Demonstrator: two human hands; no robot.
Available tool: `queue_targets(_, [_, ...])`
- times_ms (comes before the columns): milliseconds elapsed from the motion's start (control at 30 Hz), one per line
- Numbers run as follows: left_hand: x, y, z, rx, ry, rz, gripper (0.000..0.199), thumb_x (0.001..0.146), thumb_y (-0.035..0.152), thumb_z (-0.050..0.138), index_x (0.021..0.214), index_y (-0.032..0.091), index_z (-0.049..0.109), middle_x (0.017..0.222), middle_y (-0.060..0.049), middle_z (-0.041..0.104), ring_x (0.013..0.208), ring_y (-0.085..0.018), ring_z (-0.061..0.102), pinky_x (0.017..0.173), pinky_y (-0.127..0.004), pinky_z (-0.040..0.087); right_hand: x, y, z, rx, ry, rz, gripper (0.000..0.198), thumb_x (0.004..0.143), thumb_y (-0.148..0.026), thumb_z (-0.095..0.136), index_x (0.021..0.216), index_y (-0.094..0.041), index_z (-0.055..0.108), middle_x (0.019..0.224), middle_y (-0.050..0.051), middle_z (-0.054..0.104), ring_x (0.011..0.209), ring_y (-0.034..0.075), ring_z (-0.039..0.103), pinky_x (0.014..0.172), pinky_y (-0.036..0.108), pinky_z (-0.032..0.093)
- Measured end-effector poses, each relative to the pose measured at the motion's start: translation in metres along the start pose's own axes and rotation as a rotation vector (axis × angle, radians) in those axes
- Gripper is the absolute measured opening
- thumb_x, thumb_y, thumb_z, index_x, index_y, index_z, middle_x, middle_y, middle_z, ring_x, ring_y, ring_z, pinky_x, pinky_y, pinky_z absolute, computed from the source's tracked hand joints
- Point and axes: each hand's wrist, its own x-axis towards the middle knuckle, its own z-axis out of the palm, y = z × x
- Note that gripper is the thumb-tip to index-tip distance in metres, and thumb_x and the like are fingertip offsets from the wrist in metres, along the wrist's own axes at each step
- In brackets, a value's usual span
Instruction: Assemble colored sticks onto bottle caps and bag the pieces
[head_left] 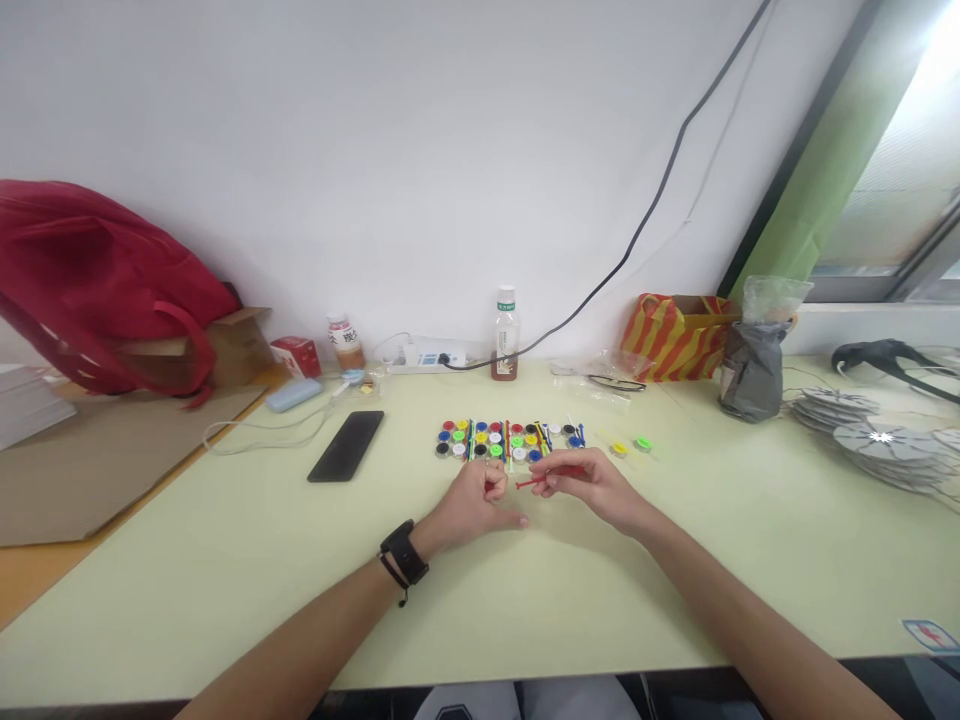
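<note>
Head view: we've got a thin red stick (528, 482) pinched in our right hand (589, 484), its end poking toward our left hand (466, 507). Those left fingers are curled with the thumb stuck out, and honestly we can't tell if they're clutching anything. Just beyond both hands we see rows of colorful discs (482, 438), plus a black phone (346, 446) off left.
</note>
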Motion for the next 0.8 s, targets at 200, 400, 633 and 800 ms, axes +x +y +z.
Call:
queue_targets(200, [-0.001, 0.002, -0.001, 0.004, -0.001, -0.005, 0.074, 0.064, 0.038, 0.091, 0.062, 0.020, 0.019, 0.068, 0.006, 0.028, 0.063, -0.011, 0.024, 0.059, -0.027, 0.022, 0.002, 0.002, -0.003, -0.066, 0.056, 0.034, 0.020, 0.079, -0.033, 0.083, 0.095, -0.022, 0.083, 0.101, 0.010, 0.080, 0.096, 0.025, 0.072, 0.088, 0.039, 0.056])
queue_targets(400, [-0.003, 0.021, 0.000, 0.056, 0.020, 0.021, 0.062, 0.078, 0.044, 0.080, 0.064, 0.021, 0.024, 0.067, 0.006, 0.029, 0.065, -0.013, 0.027, 0.061, -0.027, 0.024, 0.003, 0.002, -0.006, -0.102, 0.074, 0.023, 0.029, 0.095, -0.043, 0.065, 0.108, -0.023, 0.079, 0.094, 0.008, 0.075, 0.088, 0.021, 0.068, 0.082, 0.037, 0.054])
queue_targets(633, [-0.002, 0.017, 0.000, -0.266, -0.077, -0.106, 0.014, 0.088, 0.022, 0.047, 0.075, 0.018, 0.052, 0.072, 0.003, 0.037, 0.059, -0.012, 0.032, 0.054, -0.025, 0.026, 0.004, 0.005, -0.010, -0.110, 0.062, 0.061, 0.034, 0.096, -0.049, 0.062, 0.111, -0.021, 0.075, 0.072, 0.001, 0.061, 0.069, 0.016, 0.055, 0.070, 0.032, 0.047])
queue_targets(800, [-0.001, 0.017, 0.001, -0.341, -0.048, -0.116, 0.016, 0.092, 0.026, 0.051, 0.090, 0.017, 0.065, 0.071, 0.003, 0.041, 0.056, -0.009, 0.037, 0.050, -0.022, 0.030, 0.005, 0.005, -0.010, -0.076, 0.044, 0.078, 0.034, 0.093, -0.051, 0.067, 0.107, -0.021, 0.074, 0.076, 0.001, 0.062, 0.072, 0.016, 0.055, 0.071, 0.032, 0.046])
